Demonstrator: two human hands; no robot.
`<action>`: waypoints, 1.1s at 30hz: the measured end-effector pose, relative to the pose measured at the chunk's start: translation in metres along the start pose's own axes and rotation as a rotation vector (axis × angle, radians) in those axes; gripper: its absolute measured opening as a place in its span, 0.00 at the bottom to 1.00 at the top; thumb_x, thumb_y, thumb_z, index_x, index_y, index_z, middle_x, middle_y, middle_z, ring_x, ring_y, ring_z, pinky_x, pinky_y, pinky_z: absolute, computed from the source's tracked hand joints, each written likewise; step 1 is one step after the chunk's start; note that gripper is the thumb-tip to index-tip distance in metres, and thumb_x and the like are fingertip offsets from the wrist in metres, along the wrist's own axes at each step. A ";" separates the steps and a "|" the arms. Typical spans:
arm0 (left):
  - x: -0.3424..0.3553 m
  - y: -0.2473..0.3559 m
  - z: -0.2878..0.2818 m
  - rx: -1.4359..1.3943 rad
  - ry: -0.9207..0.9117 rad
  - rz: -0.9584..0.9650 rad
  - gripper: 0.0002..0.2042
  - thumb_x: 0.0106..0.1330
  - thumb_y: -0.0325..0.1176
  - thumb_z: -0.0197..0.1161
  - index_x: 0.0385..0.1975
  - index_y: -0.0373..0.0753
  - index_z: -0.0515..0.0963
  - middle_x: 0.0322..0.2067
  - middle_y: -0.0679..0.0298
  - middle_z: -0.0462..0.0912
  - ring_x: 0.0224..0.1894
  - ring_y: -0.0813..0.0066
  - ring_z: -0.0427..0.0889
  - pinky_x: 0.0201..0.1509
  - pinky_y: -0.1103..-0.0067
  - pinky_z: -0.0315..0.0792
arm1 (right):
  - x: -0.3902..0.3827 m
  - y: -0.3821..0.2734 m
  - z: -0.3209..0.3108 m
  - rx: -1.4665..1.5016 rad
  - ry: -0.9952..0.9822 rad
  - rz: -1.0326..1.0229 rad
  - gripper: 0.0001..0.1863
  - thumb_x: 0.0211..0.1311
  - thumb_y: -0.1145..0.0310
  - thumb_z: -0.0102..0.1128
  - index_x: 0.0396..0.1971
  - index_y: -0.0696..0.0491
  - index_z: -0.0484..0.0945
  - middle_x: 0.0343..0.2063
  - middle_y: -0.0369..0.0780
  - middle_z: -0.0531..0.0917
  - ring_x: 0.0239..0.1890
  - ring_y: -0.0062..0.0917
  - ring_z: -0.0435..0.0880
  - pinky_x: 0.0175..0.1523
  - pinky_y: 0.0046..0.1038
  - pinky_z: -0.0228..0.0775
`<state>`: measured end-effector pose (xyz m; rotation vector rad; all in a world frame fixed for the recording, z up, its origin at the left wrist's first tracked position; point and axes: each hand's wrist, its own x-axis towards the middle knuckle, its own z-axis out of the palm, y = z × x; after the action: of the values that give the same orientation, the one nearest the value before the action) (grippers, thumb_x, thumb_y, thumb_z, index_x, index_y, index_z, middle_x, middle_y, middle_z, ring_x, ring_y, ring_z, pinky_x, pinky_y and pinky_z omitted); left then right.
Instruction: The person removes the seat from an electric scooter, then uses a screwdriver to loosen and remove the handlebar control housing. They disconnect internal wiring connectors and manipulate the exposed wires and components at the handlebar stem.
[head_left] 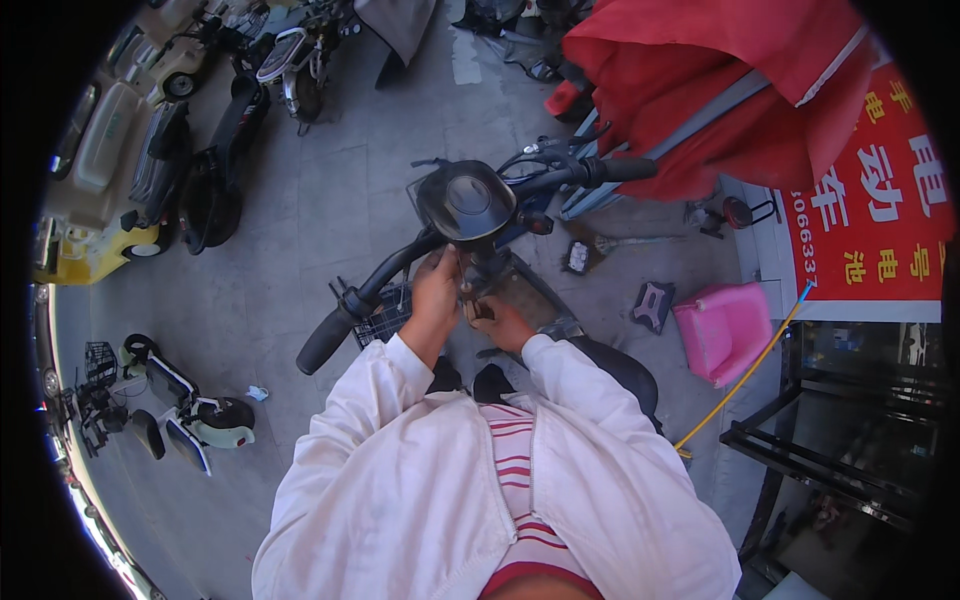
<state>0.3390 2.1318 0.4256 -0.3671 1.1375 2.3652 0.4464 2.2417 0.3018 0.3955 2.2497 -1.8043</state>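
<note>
An electric scooter stands before me, with a round black display (467,197) between its handlebar grips (325,335). Just below the display, my left hand (436,295) is closed at the steering column (485,268), its fingertips partly hidden, so what they hold is unclear. Lower and slightly right, my right hand (497,322) has its fingers curled on a small part at the column, too small and shadowed to name. A wire basket (380,322) shows behind my left arm, and the dark seat (625,385) extends behind my right arm.
Parked scooters (220,190) line the upper left; another (200,420) is lower left. At right are a red canopy (700,90), a red signboard (860,190), a pink plastic chair (720,330), a small stool (653,305), a yellow pole (740,380) and black-framed glass (830,440).
</note>
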 end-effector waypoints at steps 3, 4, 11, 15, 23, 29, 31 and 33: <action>0.001 0.001 -0.007 -0.012 0.021 -0.014 0.12 0.72 0.32 0.52 0.46 0.30 0.73 0.43 0.60 0.80 0.44 0.74 0.79 0.52 0.79 0.71 | -0.001 -0.020 -0.006 -0.204 -0.078 -0.001 0.22 0.54 0.67 0.66 0.46 0.59 0.70 0.40 0.49 0.79 0.45 0.39 0.80 0.51 0.35 0.70; 0.002 0.002 -0.007 -0.012 0.023 -0.021 0.12 0.72 0.32 0.52 0.47 0.30 0.72 0.43 0.59 0.80 0.44 0.73 0.79 0.52 0.78 0.71 | -0.001 -0.021 -0.008 -0.236 -0.065 0.002 0.22 0.54 0.67 0.66 0.46 0.59 0.70 0.40 0.49 0.79 0.44 0.39 0.80 0.51 0.35 0.70; -0.001 0.007 0.002 -0.043 -0.010 -0.048 0.11 0.73 0.33 0.51 0.44 0.31 0.73 0.41 0.60 0.81 0.43 0.73 0.79 0.49 0.79 0.71 | 0.001 -0.012 -0.005 -0.121 -0.116 0.076 0.25 0.54 0.63 0.68 0.47 0.59 0.69 0.41 0.48 0.78 0.44 0.39 0.80 0.49 0.36 0.71; 0.005 0.002 -0.014 0.009 -0.042 -0.075 0.12 0.73 0.34 0.52 0.44 0.31 0.73 0.40 0.61 0.81 0.42 0.75 0.79 0.49 0.80 0.71 | -0.007 -0.009 0.005 -0.209 0.051 0.018 0.24 0.55 0.61 0.68 0.45 0.57 0.68 0.35 0.44 0.78 0.36 0.33 0.79 0.43 0.34 0.71; 0.004 0.001 -0.010 0.040 -0.070 -0.056 0.14 0.72 0.39 0.54 0.46 0.34 0.74 0.38 0.64 0.81 0.39 0.78 0.78 0.43 0.82 0.71 | -0.011 -0.008 0.012 -0.065 -0.044 0.034 0.25 0.52 0.60 0.71 0.42 0.57 0.68 0.36 0.48 0.78 0.36 0.36 0.78 0.45 0.35 0.71; 0.005 0.004 -0.017 0.058 -0.068 -0.111 0.14 0.72 0.39 0.54 0.45 0.34 0.74 0.37 0.64 0.80 0.39 0.78 0.78 0.44 0.82 0.70 | -0.021 -0.032 0.013 -0.256 0.202 0.084 0.27 0.52 0.59 0.69 0.45 0.58 0.67 0.41 0.51 0.78 0.45 0.46 0.78 0.51 0.39 0.69; 0.006 0.002 -0.017 0.052 -0.076 -0.101 0.13 0.72 0.39 0.54 0.44 0.34 0.74 0.37 0.64 0.80 0.39 0.77 0.78 0.44 0.82 0.70 | -0.021 -0.034 0.012 -0.298 0.182 0.100 0.28 0.51 0.60 0.70 0.46 0.58 0.67 0.43 0.52 0.78 0.46 0.47 0.78 0.51 0.39 0.69; 0.005 0.003 -0.018 0.057 -0.076 -0.113 0.13 0.72 0.39 0.54 0.44 0.34 0.75 0.37 0.64 0.80 0.39 0.77 0.78 0.45 0.81 0.70 | -0.023 -0.029 0.014 -0.291 0.148 0.096 0.28 0.50 0.61 0.71 0.45 0.58 0.67 0.44 0.54 0.78 0.47 0.48 0.78 0.51 0.39 0.70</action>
<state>0.3336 2.1179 0.4137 -0.3114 1.1170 2.2246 0.4584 2.2202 0.3327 0.5844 2.4977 -1.4155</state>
